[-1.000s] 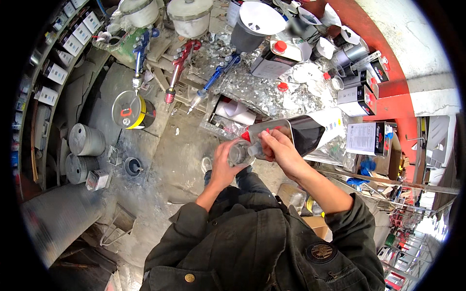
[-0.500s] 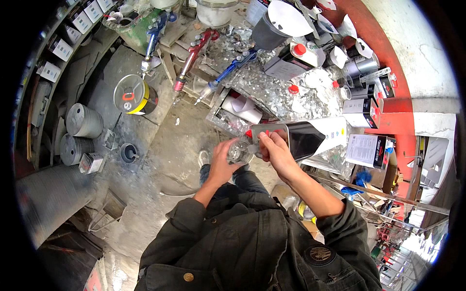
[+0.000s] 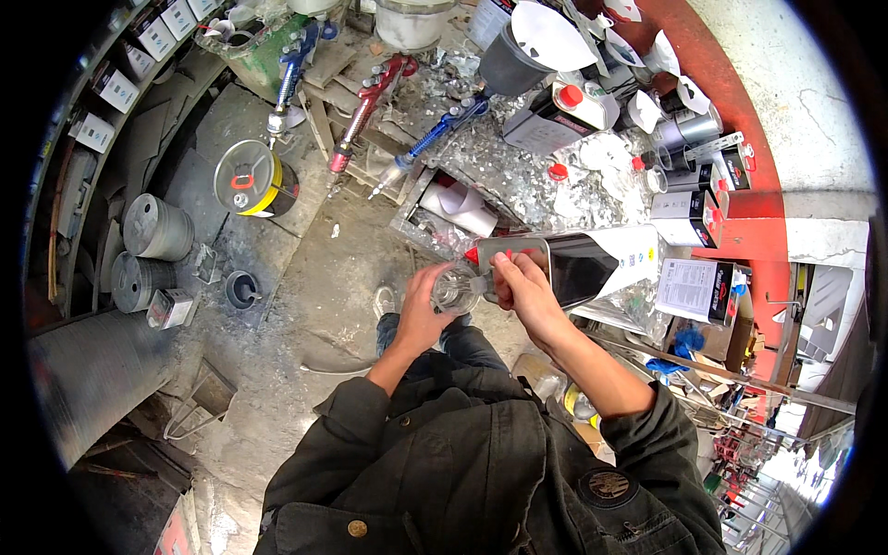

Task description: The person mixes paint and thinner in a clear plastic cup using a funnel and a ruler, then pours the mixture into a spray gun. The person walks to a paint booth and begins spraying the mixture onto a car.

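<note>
Low in front of me, my left hand [image 3: 421,310] is wrapped round a clear plastic cup [image 3: 458,289]. My right hand [image 3: 525,291] is closed on the top handle of a rectangular metal can [image 3: 592,268], which has black and white sides. The can lies tilted on its side over the bench edge, its top end facing left. A clear spout at that end reaches to the cup's rim. Whether liquid is flowing I cannot make out. On the bench beyond lies a loose red cap [image 3: 558,172].
The cluttered bench [image 3: 518,190] holds another can with a red cap [image 3: 555,116], a grey bucket [image 3: 511,60] and several smaller cans. Blue and red long-bodied tools [image 3: 361,116] lie at the far left. A lidded pail [image 3: 259,180] and metal drums [image 3: 157,227] stand left.
Hands, cup and can keep almost the same positions. The whole view has shifted very slightly.
</note>
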